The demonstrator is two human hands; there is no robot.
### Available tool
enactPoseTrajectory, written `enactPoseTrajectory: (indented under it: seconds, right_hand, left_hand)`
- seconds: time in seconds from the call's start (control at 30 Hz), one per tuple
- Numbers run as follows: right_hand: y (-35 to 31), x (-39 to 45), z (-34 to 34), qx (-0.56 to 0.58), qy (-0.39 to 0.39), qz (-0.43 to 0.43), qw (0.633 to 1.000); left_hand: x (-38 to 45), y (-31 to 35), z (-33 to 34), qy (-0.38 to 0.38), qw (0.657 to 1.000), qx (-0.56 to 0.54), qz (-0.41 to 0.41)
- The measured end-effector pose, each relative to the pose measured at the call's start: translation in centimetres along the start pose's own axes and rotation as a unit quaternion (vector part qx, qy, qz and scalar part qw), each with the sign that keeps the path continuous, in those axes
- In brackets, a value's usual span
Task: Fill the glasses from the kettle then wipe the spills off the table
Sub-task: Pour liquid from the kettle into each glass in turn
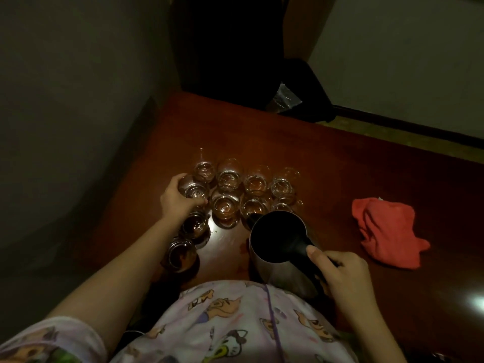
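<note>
Left hand (176, 199) grips a clear drinking glass (192, 188); right hand (340, 271) clasps the steel kettle's (277, 244) black handle beside a red cloth (387, 234).

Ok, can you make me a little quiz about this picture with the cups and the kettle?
1. True or false: the right hand holds the kettle by its black handle.
2. What colour is the cloth lying on the table?
A. blue
B. red
C. white
3. What is the left hand gripping?

Key:
1. True.
2. B. It lies to the right of the kettle, and no hand touches it.
3. A glass at the left edge of the group of glasses.
</note>
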State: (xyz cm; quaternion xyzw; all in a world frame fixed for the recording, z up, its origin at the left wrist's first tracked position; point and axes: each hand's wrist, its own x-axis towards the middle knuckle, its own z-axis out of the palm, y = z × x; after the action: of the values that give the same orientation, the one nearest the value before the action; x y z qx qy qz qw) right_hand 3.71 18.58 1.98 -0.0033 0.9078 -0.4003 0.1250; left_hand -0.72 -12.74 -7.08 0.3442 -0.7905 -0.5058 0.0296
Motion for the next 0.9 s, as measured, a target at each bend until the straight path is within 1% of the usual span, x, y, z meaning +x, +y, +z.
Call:
enactPoseTrajectory:
  seconds: [0.3,0.5,0.7,0.9]
  right_hand:
    - [0.2,0.6,-0.3,0.018,0.013,-0.009,1.000]
    - [0.1,0.3,-0.3,0.012,0.017,-0.033,0.999]
    - [0.3,0.1,-0.3,0.032,0.024,-0.006,0.999]
    - [0.7,-0.1,-0.4,0.040,0.027,0.012,0.999]
  left_hand:
    - [-1.2,1.4,-1.3,0.048,0.997,-0.038,0.040]
    - [-3.2,2.5,-2.2,0.040,0.996,-0.043,0.070]
    - [-5.9,3.8,-2.8,0.016,0.994,-0.054,0.093]
    - [-8.3,4.0,-2.4,-0.069,0.990,-0.036,0.113]
